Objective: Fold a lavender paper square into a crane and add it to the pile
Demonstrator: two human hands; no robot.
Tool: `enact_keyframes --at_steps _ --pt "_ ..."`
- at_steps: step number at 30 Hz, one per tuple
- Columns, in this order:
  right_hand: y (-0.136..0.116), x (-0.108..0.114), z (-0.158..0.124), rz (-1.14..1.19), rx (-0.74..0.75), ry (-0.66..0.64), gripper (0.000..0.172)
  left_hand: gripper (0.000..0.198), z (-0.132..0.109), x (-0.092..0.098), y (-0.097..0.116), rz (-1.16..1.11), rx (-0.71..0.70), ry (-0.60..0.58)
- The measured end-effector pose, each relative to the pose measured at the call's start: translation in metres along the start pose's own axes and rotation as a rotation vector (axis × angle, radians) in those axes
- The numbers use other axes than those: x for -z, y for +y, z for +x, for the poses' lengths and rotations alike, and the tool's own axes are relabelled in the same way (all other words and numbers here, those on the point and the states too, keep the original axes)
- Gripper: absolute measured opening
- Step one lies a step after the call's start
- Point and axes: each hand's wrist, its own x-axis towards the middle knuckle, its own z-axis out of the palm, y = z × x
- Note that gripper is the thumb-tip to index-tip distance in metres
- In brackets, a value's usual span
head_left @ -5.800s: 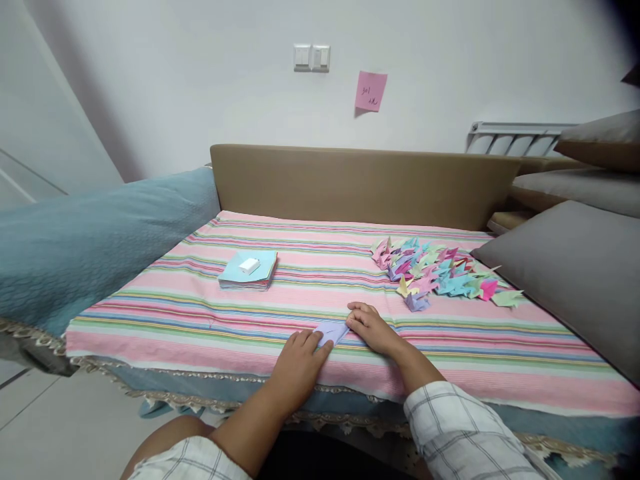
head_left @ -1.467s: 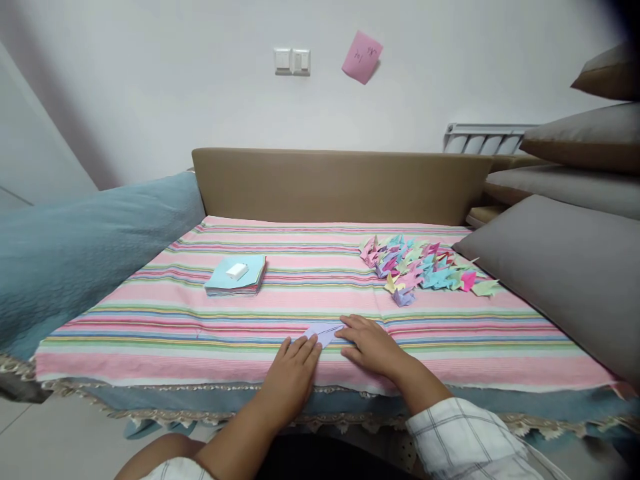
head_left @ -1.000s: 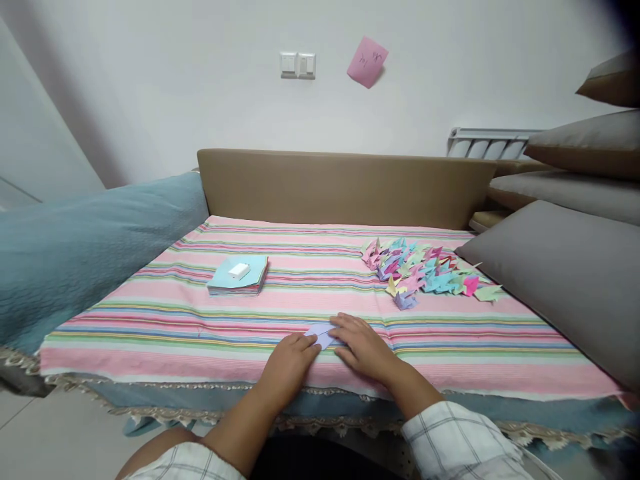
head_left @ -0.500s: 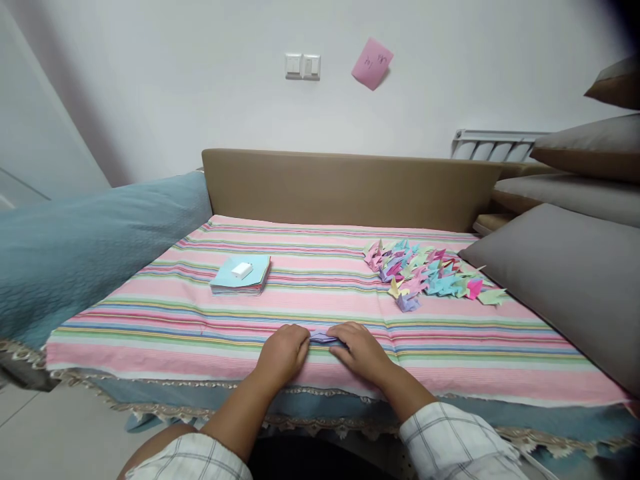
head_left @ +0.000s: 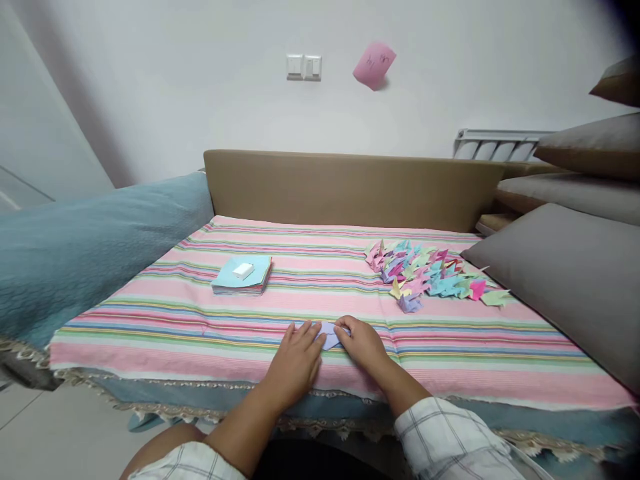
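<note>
A folded sheet of lavender origami paper (head_left: 329, 339) lies on the striped cloth (head_left: 175, 333) near the front edge, partly covered by my fingers. Flat over its left side rests my left hand (head_left: 296, 360), fingers stretched out and slightly apart. My right hand (head_left: 361, 343) pinches the right edge of the paper between thumb and fingers. Farther right and back lies a heap of folded paper cranes (head_left: 435, 273) in many colours. To the left is a stack of square paper sheets (head_left: 240, 283), a light blue one uppermost, with a small white block (head_left: 243, 270) on it.
Grey cushions (head_left: 560, 287) are piled along the right side. A blue-covered armrest (head_left: 115, 233) bounds the left, and a brown backrest (head_left: 345, 190) stands behind. On the wall are white switches (head_left: 304, 67) and a pink note (head_left: 375, 65).
The paper was a narrow strip held between both hands; now it lies flatter and shows a wider face. My left hand has gone from gripping its end to lying flat over it.
</note>
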Motion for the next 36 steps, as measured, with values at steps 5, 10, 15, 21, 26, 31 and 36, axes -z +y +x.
enact_keyframes --at_steps 5,10,15,21,26,31,36 --pt "-0.001 -0.004 0.0 -0.183 0.047 0.035 0.019 0.06 -0.005 -0.014 0.0 0.086 -0.055 -0.144" --pt "0.0 -0.005 -0.005 -0.276 0.284 0.164 0.019 0.066 -0.005 -0.018 -0.003 0.079 -0.049 -0.165" --pt "0.005 -0.004 -0.011 -0.229 0.401 0.041 0.02 0.07 -0.004 -0.011 -0.002 -0.035 -0.016 -0.214" --pt "0.021 0.0 -0.006 -0.136 0.432 -0.073 0.019 0.042 -0.001 -0.003 -0.005 -0.238 0.104 -0.157" --pt "0.028 0.0 -0.002 -0.118 0.465 -0.079 0.017 0.026 0.0 -0.002 -0.006 -0.264 0.096 -0.165" --pt "0.027 0.0 0.0 -0.143 0.455 -0.091 0.018 0.029 -0.001 -0.001 -0.007 -0.227 0.038 -0.175" --pt "0.022 0.003 -0.003 -0.183 0.452 -0.105 0.019 0.035 -0.003 -0.002 -0.008 -0.146 -0.034 -0.158"
